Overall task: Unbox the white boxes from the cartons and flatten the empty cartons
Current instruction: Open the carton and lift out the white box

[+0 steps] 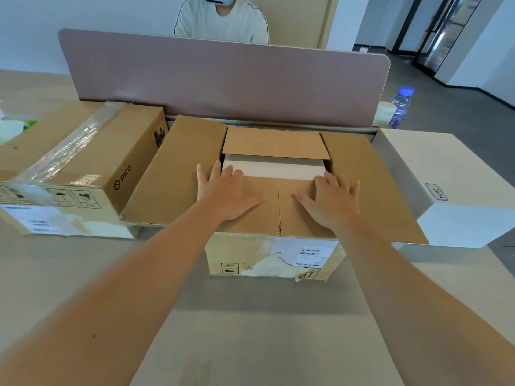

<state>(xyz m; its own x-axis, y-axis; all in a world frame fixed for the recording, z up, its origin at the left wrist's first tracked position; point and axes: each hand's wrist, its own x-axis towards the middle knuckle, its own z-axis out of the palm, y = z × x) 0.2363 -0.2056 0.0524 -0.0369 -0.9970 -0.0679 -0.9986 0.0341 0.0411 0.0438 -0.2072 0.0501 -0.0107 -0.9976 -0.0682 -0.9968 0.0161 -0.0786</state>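
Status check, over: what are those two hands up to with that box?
Left hand, right hand: flat on near flap of open carton. White box inside. Far flap partly covers it.

Your 2 bare arms and hands, seen from above

Your left hand (227, 190) and right hand (331, 200) are uncovered: no gloves, rings or watch show on either. Both forearms are bare right down to the bottom edge of the view, so no sleeve or cuff appears. A small dark spot marks your left forearm (94, 335).
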